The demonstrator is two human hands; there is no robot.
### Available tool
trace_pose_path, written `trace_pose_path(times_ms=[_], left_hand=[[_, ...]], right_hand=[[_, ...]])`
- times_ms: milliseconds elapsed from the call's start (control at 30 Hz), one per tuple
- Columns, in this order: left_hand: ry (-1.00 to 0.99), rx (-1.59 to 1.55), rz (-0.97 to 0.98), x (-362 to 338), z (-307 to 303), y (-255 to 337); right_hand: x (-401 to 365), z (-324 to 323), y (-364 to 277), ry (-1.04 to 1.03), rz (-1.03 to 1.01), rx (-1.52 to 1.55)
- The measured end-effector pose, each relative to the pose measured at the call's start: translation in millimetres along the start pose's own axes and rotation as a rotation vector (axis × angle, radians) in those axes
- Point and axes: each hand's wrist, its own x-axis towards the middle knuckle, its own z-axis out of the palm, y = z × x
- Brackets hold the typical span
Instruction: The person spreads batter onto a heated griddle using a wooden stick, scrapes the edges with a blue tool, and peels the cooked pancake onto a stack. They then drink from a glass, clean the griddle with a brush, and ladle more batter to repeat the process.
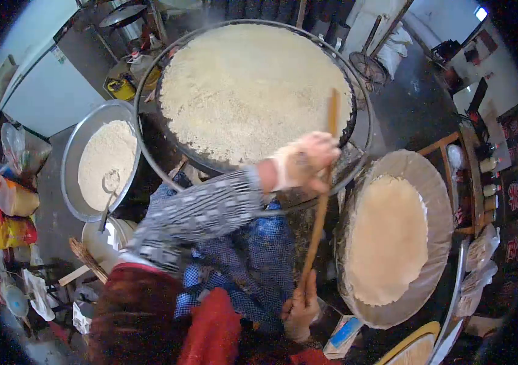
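Observation:
My left hand [304,161], at the end of a patterned sleeve, grips the upper part of a long wooden stick [320,210] at the near rim of a very large round pan [356,97]. The pan is full of pale crumbly grain [247,85], and the stick's top end lies over that grain. My right hand [300,311] grips the stick's lower end close to my body. A blue checked apron covers my front below the arms.
A metal basin [73,152] at the left holds more pale grain and a ladle [109,185]. Another basin [438,207] at the right holds a smooth pale mass. A white bucket [108,240], yellow bags [10,231] and a shelf with bottles [489,176] stand around.

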Motion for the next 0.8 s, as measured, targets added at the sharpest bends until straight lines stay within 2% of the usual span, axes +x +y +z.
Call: trace_pose_path(times_ms=[33, 67, 133, 200, 267, 300, 333, 367, 467, 667, 733, 800], left_hand=[[-0.049, 0.045, 0.05, 23, 31, -4], [-0.187, 0.002, 0.003, 36, 51, -13], [-0.399, 0.023, -0.076, 66, 49, -44], [-0.409, 0.066, -0.109, 70, 37, -85], [-0.425, 0.111, -0.153, 60, 30, -107], [-0.39, 0.177, -0.22, 55, 29, -112], [-0.355, 0.238, -0.295, 47, 26, -119], [-0.407, 0.21, -0.328, 43, 16, -124], [-0.518, 0.195, -0.437, 14, -17, -139], [-0.373, 0.258, -0.556, -95, -65, -154], [-0.369, 0.292, -0.578, -129, -86, -147], [-0.299, 0.32, -0.572, -164, -99, -138]], right_hand=[[4, 3, -11, 0.099, 0.011, 0.082], [15, 4, -23, 0.106, 0.002, 0.073], [50, -2, -50, -0.186, 0.032, 0.306], [85, -6, -68, -0.232, 0.056, 0.321], [116, -9, -82, -0.425, 0.153, 0.39], [134, -20, -77, -0.434, 0.151, 0.386], [152, -28, -71, -0.552, 0.188, 0.429], [163, -29, -72, -0.671, 0.229, 0.469], [176, -15, -80, -0.79, 0.296, 0.487], [157, 50, -91, -0.84, 0.369, 0.285], [144, 69, -86, -0.852, 0.306, 0.205], [127, 85, -81, -0.763, 0.133, -0.11]])
